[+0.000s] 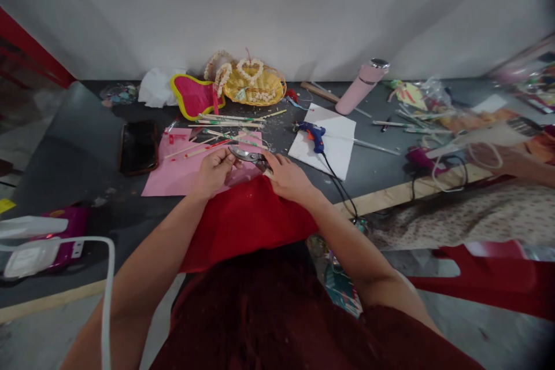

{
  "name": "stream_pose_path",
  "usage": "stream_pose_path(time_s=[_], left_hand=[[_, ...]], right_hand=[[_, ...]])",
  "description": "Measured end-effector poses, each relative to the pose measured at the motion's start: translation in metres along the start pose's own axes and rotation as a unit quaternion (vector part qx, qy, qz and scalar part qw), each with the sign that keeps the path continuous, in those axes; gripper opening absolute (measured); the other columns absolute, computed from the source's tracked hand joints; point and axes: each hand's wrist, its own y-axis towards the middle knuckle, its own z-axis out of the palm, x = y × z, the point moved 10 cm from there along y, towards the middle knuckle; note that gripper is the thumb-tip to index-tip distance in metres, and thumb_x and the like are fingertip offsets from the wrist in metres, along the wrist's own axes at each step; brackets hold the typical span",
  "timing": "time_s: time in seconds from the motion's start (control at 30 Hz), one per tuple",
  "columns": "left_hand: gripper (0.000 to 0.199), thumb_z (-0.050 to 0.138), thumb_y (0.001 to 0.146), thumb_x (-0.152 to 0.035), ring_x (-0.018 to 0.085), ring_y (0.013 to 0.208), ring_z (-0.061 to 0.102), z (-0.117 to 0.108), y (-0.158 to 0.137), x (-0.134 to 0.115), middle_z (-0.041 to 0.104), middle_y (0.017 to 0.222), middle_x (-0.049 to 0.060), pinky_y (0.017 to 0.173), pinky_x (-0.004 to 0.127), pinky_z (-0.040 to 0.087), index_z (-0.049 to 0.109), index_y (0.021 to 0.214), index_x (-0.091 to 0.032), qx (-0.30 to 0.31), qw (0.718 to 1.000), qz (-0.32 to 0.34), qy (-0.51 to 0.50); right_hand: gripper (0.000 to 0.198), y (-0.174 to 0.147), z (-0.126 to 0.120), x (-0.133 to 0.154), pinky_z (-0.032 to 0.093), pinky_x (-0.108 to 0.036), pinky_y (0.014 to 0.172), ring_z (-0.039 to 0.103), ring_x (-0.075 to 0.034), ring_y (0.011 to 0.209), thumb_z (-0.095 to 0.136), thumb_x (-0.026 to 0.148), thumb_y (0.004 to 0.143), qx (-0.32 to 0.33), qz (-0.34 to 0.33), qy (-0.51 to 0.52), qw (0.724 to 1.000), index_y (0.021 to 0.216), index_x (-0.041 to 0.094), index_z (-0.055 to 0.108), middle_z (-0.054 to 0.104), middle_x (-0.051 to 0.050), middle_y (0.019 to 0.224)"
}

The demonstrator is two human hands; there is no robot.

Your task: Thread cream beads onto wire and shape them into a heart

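My right hand [288, 178] is closed around the handles of a pair of pruning shears [247, 155], whose blades point left. Close to the blade tip, my left hand [217, 170] is pinched; whatever lies between its fingers is too small to make out. Under both hands is a pink sheet [167, 170], with several thin sticks [232, 121] in pale wrappers lying just beyond. Red cloth [251, 219] covers my lap below the shears.
A blue glue gun [313, 134] lies on a white board [340, 162]. Behind are a yellow basket [277, 78], a pink-and-yellow tray [195, 95] and a pink bottle [359, 89]. A phone [139, 147] lies left. Another person's arm [520, 162] reaches in at right.
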Motion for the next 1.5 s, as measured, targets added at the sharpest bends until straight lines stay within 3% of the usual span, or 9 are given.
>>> stream_pose_path(time_s=[0.17,0.27,0.57,0.67,0.8,1.0,1.23,1.37,1.5], left_hand=[[0.031,0.072,0.074,-0.044,0.003,0.035,0.029,0.009,-0.003,0.009,0.062,0.06,0.001,0.036,0.02,0.015,0.061,0.074,-0.015,0.058,0.991,-0.091,-0.073],[0.033,0.076,0.07,-0.044,0.003,0.036,0.031,0.013,-0.008,0.009,0.061,0.057,0.001,0.037,0.018,0.016,0.062,0.075,-0.014,0.066,0.985,-0.127,-0.095],[0.039,0.077,0.068,-0.048,0.003,0.036,0.028,0.017,-0.01,0.014,0.058,0.055,-0.001,0.037,0.018,0.015,0.06,0.075,-0.014,0.074,0.981,-0.143,-0.106],[0.037,0.072,0.074,-0.049,0.002,0.036,0.027,0.017,-0.007,0.015,0.061,0.061,0.0,0.037,0.019,0.014,0.059,0.077,-0.015,0.07,0.986,-0.124,-0.086],[0.03,0.065,0.081,-0.045,0.004,0.04,0.033,0.013,-0.003,0.004,0.063,0.068,0.001,0.039,0.019,0.02,0.063,0.08,-0.015,0.056,0.997,-0.049,0.009],[0.025,0.059,0.084,-0.037,0.007,0.047,0.04,0.002,-0.004,-0.009,0.055,0.056,-0.002,0.046,0.02,0.028,0.072,0.084,-0.015,-0.005,0.99,0.032,0.138],[0.025,0.065,0.081,-0.038,0.006,0.044,0.036,0.008,-0.005,-0.006,0.061,0.057,0.001,0.043,0.02,0.025,0.073,0.078,-0.015,0.045,0.998,-0.009,0.032],[0.031,0.076,0.07,-0.043,0.003,0.04,0.033,0.015,-0.008,0.002,0.071,0.069,0.007,0.04,0.019,0.023,0.067,0.071,-0.014,0.068,0.992,-0.076,-0.079],[0.036,0.08,0.066,-0.045,0.002,0.037,0.032,0.017,-0.01,0.007,0.071,0.067,0.008,0.038,0.018,0.021,0.065,0.072,-0.013,0.076,0.985,-0.107,-0.116]], right_hand=[[0.063,-0.005,-0.003,0.001,0.045,-0.042,0.095,0.053,-0.029,0.115,0.041,0.032,0.095,0.015,-0.051,0.006,0.999,0.153,0.019,0.021,0.052,-0.016,0.133],[0.062,-0.007,-0.004,-0.001,0.045,-0.043,0.095,0.054,-0.029,0.114,0.041,0.032,0.095,0.011,-0.055,0.004,0.998,0.152,0.017,0.023,0.054,-0.017,0.13],[0.058,-0.007,0.0,-0.003,0.046,-0.035,0.086,0.058,-0.024,0.1,0.041,0.03,0.095,0.005,-0.045,-0.008,0.999,0.15,0.019,0.029,0.06,-0.014,0.113],[0.059,-0.007,0.001,-0.008,0.046,-0.034,0.082,0.06,-0.024,0.097,0.043,0.027,0.093,0.012,-0.027,-0.011,1.0,0.15,0.021,0.029,0.061,-0.013,0.111],[0.059,-0.007,0.001,-0.012,0.046,-0.034,0.081,0.061,-0.024,0.097,0.042,0.027,0.093,0.021,-0.001,-0.01,1.0,0.15,0.024,0.027,0.061,-0.012,0.113],[0.061,-0.009,-0.005,-0.008,0.047,-0.037,0.086,0.056,-0.028,0.112,0.043,0.032,0.093,0.017,0.005,-0.006,1.0,0.151,0.023,0.025,0.057,-0.013,0.127],[0.061,-0.01,-0.002,0.0,0.042,-0.045,0.098,0.051,-0.029,0.119,0.038,0.03,0.095,0.037,-0.077,-0.003,0.996,0.152,0.014,0.022,0.053,-0.018,0.134],[0.061,-0.011,-0.001,-0.002,0.045,-0.043,0.094,0.055,-0.029,0.115,0.037,0.033,0.097,0.052,-0.066,-0.005,0.996,0.153,0.016,0.021,0.053,-0.018,0.133],[0.06,-0.012,-0.003,-0.004,0.048,-0.037,0.084,0.061,-0.026,0.101,0.037,0.033,0.096,0.04,-0.045,-0.019,0.998,0.153,0.022,0.022,0.058,-0.016,0.123]])
